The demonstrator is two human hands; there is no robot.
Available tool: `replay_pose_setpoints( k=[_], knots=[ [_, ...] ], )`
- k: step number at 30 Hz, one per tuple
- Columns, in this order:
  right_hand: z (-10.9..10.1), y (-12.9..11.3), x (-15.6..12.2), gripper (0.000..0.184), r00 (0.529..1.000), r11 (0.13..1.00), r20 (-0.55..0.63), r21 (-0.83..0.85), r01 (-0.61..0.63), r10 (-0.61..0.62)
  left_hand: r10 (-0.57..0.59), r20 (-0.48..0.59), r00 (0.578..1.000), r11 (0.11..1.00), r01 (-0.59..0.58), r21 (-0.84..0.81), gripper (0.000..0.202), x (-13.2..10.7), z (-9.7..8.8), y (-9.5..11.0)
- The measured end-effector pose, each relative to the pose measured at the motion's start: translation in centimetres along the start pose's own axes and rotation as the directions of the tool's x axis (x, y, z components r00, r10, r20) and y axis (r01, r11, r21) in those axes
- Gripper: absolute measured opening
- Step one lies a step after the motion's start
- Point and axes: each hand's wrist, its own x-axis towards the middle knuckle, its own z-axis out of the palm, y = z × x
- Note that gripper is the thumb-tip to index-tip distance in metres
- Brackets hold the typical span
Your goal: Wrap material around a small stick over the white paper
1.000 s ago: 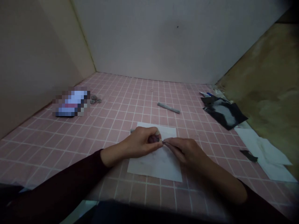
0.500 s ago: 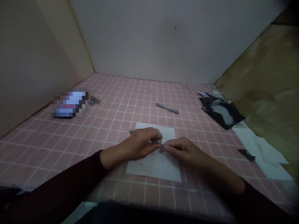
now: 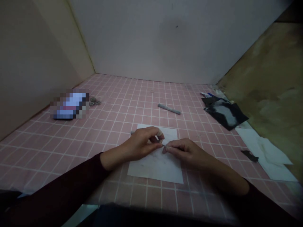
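the work sits where our two hands meet: a thin pointed tool (image 3: 163,145) is pinched in our right hand (image 3: 186,152), its tip reaching into the fingers (image 3: 156,135) of our left hand (image 3: 139,144). the left hand is curled narrow around a grey rod (image 3: 132,132), whose end pokes out past the back of that hand. the right hand is closed narrow too, thumb and fingers tight on the tool. what the tip meets inside the left fingers is too small and hidden to tell (one left fingertip looks pale, but we can't say why).

directly under both hands lies a white sheet of paper (image 3: 156,170), on a pink tiled surface (image 3: 113,134). ahead of the hands, well apart from them, lies a grey stick (image 3: 169,109). farther out past the right hand sits a crumpled black and white packet (image 3: 224,113), with a small tube (image 3: 205,94) just beyond it. nearer that hand's side lies white tissue paper (image 3: 267,154), a dark scrap (image 3: 249,155) on top. well beyond the left hand lies a pixelated object (image 3: 69,105), too blurred to name, with small metal rings (image 3: 93,101) just beside it. dark sleeves (image 3: 59,186) cover our upper arms.
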Motion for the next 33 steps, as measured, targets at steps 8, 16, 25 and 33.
replay_pose_setpoints(
  k=[8,16,25,33],
  knots=[
    [1.2,0.2,-0.2,0.024,0.958,0.943,-0.217,-0.313,0.115,-0.189,-0.161,0.008,0.987,0.978,0.16,-0.136,0.021,0.0,0.1,-0.6],
    [1.1,0.8,-0.1,0.024,0.954,0.878,-0.235,-0.475,0.055,-0.186,-0.139,0.0,0.99,0.968,0.136,-0.213,0.015,0.0,0.4,-0.3],
    [1.5,0.8,-0.4,0.029,0.934,0.785,-0.262,-0.619,0.028,-0.241,-0.095,-0.053,0.994,0.991,0.09,-0.094,0.01,0.0,0.4,0.1],
    [2.1,0.5,-0.4,0.03,0.914,0.796,-0.314,-0.605,0.016,-0.257,-0.128,-0.081,0.988,0.991,0.124,-0.056,0.015,0.0,0.4,0.0]
  ],
)
